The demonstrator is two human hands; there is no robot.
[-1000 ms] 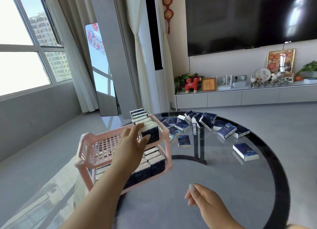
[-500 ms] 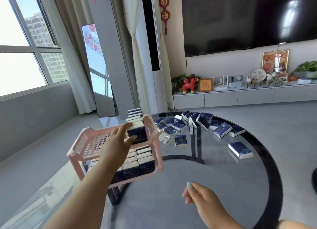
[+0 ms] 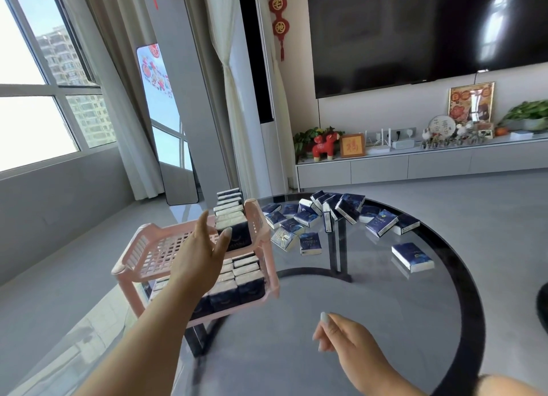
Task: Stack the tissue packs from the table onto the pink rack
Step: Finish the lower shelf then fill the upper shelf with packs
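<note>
A pink two-tier rack (image 3: 154, 255) stands at the left side of the round glass table (image 3: 385, 321). Its lower tier is packed with dark blue tissue packs (image 3: 246, 286). A row of upright packs (image 3: 232, 220) fills the right part of the upper tier. My left hand (image 3: 201, 253) hovers over the upper tier with fingers spread, just beside the nearest pack and holding nothing. My right hand (image 3: 341, 336) floats above the table's near part, fingers loosely curled, empty. Several loose packs (image 3: 326, 214) lie scattered on the far side of the table, one apart (image 3: 412, 256) at the right.
The table has a black rim and a dark base seen through the glass. Behind it are a grey floor, a low white TV cabinet (image 3: 415, 167) with ornaments, a wall TV, curtains and a large window on the left.
My left hand has let go of the pack it was setting on the upper tier and its fingers have spread open. The right hand has barely moved.
</note>
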